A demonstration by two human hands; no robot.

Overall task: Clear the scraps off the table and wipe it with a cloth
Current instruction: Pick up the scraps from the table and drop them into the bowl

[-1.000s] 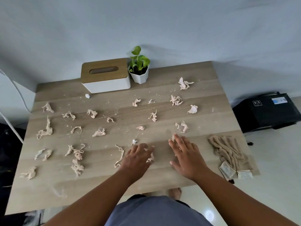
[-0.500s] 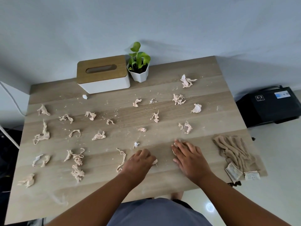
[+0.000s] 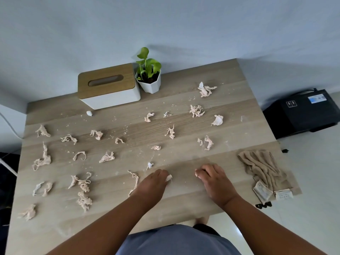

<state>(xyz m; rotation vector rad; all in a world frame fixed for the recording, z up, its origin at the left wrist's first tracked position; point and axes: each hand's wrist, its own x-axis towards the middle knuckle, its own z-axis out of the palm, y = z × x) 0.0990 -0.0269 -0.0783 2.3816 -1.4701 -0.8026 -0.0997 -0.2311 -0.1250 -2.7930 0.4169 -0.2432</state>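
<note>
Several crumpled pale scraps [image 3: 197, 110] and crumbs lie scattered over the wooden table [image 3: 184, 203]. My left hand [image 3: 152, 184] is near the front middle, fingers curled round a small white scrap [image 3: 168, 177]. My right hand [image 3: 215, 181] lies a little to its right, fingers curled, pinching a tiny scrap [image 3: 197, 174] at the fingertips. A long thin scrap [image 3: 135, 181] lies just left of my left hand. A beige cloth [image 3: 261, 166] lies bunched at the table's right edge.
A tissue box [image 3: 108, 85] with a wooden lid and a small potted plant [image 3: 149, 76] stand at the table's back edge. Small paper packets [image 3: 272, 193] lie at the front right corner. A black device [image 3: 305, 113] sits on the floor to the right.
Both hands have pulled back toward the front edge and curled their fingers, each closing on a small scrap. The camera has tilted slightly.
</note>
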